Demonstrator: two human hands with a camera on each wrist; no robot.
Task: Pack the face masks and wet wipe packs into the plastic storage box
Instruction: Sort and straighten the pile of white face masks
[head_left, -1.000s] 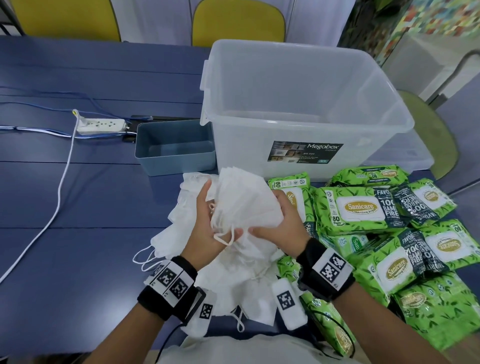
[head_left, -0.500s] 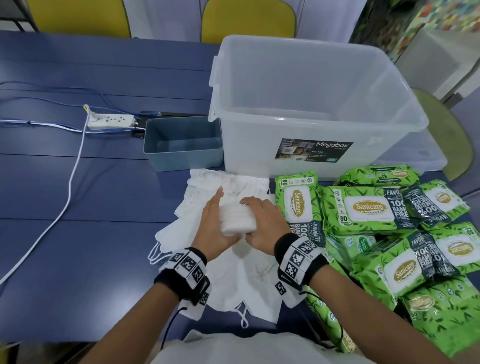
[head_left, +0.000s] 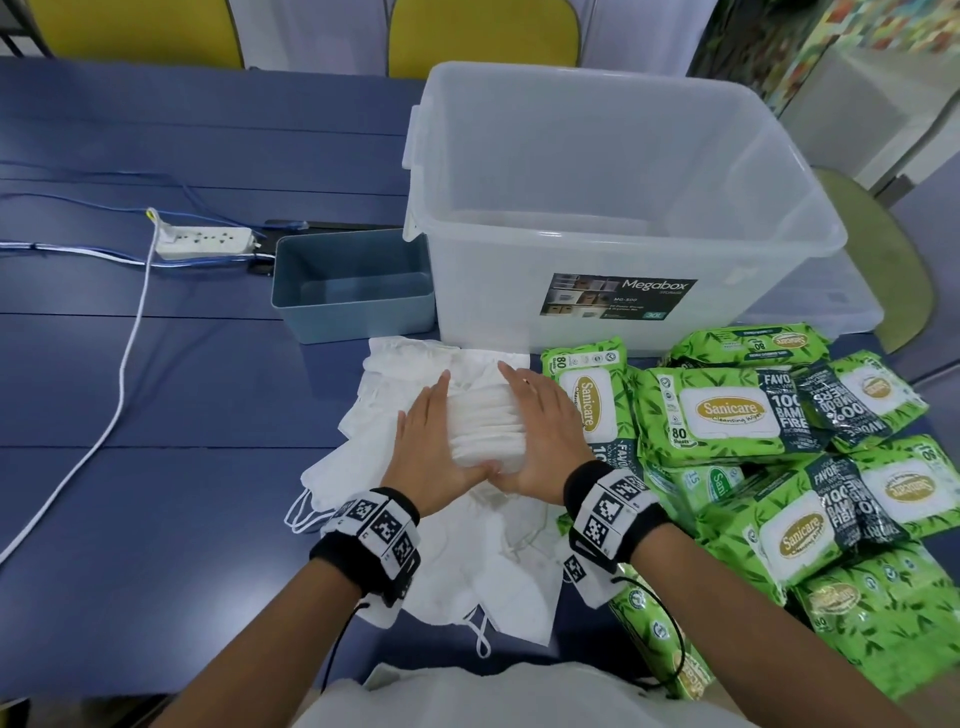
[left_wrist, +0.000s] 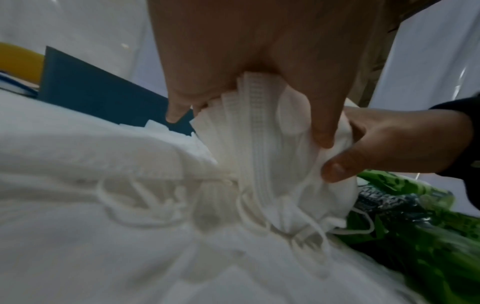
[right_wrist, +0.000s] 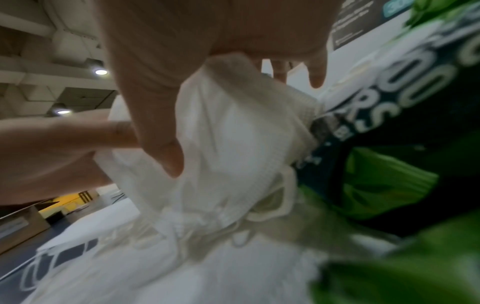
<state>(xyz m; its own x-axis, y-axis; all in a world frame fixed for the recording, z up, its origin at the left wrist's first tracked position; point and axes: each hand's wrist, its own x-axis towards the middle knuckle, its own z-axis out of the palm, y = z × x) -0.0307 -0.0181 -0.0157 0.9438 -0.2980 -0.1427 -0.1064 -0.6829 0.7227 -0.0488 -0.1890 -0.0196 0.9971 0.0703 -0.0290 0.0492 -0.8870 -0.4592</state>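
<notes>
A compact stack of white face masks stands on edge on loose masks spread over the blue table. My left hand presses flat against the stack's left side and my right hand against its right side, fingers straight, thumbs meeting at the near end. The left wrist view shows the stack between the left thumb and fingers; the right wrist view shows the same stack under the right palm. Green wet wipe packs lie heaped to the right. The clear storage box stands open just behind.
A small blue-grey bin sits left of the box. A white power strip and its cable lie on the left of the table. A clear lid lies behind the box on the right. Yellow chairs stand beyond the far edge.
The loose bundle of masks held up a second ago has come down onto the table as a tight stack. Both hands have flattened against its sides.
</notes>
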